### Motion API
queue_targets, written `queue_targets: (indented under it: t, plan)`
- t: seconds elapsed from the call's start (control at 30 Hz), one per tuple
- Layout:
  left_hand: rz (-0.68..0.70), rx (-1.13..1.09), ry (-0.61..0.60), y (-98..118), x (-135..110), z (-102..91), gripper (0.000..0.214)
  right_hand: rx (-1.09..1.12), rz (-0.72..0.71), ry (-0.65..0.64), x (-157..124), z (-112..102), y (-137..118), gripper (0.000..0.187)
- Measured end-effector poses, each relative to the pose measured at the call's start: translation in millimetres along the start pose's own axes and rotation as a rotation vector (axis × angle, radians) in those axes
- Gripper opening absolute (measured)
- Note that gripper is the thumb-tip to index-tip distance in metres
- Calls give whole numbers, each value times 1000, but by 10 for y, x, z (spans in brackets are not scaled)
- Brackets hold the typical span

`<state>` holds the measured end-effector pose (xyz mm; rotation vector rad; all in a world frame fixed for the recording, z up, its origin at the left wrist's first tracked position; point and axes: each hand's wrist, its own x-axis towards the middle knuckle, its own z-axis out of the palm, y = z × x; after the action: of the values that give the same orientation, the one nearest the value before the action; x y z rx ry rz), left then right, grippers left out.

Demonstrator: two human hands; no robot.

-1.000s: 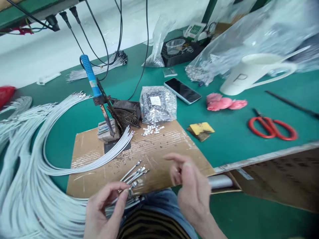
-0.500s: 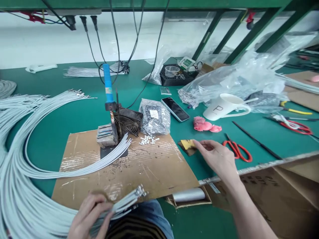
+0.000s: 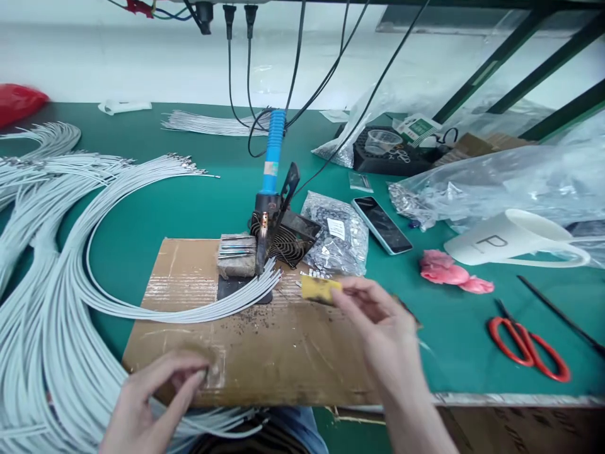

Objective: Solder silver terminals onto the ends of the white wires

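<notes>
My right hand point(image 3: 378, 321) pinches a small yellow sponge point(image 3: 317, 289) with dark stains, holding it above the cardboard. My left hand point(image 3: 154, 394) has thumb and fingertips closed together over the cardboard's near left part; what lies between them, if anything, I cannot make out. Below it, white cables point(image 3: 231, 424) with metal ends lie across my lap. A blue-handled soldering iron point(image 3: 274, 151) stands upright, tip down, in front of both hands. Beside its tip is a grey block point(image 3: 236, 255) with thin metal rods on top. A fan of white cable ends point(image 3: 246, 296) rests near the tip.
A cardboard sheet point(image 3: 265, 366) covers the near bench. Cable bundles point(image 3: 61, 284) fill the left. A bag of parts point(image 3: 335, 230), a phone point(image 3: 382, 226), pink putty-like lumps point(image 3: 449, 272), a white mug point(image 3: 510, 238) and red-handled scissors point(image 3: 527, 343) lie to the right.
My right hand has carried the sponge left, from beside the cardboard to over it. My left hand has let go of the cable bundle and is pinched above it. The view has shifted right.
</notes>
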<state>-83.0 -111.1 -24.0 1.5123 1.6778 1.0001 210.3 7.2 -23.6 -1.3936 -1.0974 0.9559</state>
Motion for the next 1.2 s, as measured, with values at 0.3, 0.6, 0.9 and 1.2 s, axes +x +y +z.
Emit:
queue_targets:
  t: [0.3,0.6,0.9,1.2]
  plan:
    - [-97,-106,74,419,864,472,35,179,-51,-239,-111,822,-31,11]
    - [36,-131,152,448,785,568,15,78,-99,-233,-294,747,-6,4]
    - [-49,-16,178,409,870,663,11,-123,-214,-172,-304,768,88,9]
    - [230,98,305,524,814,735,18,-148,-500,-123,-304,828,-80,23]
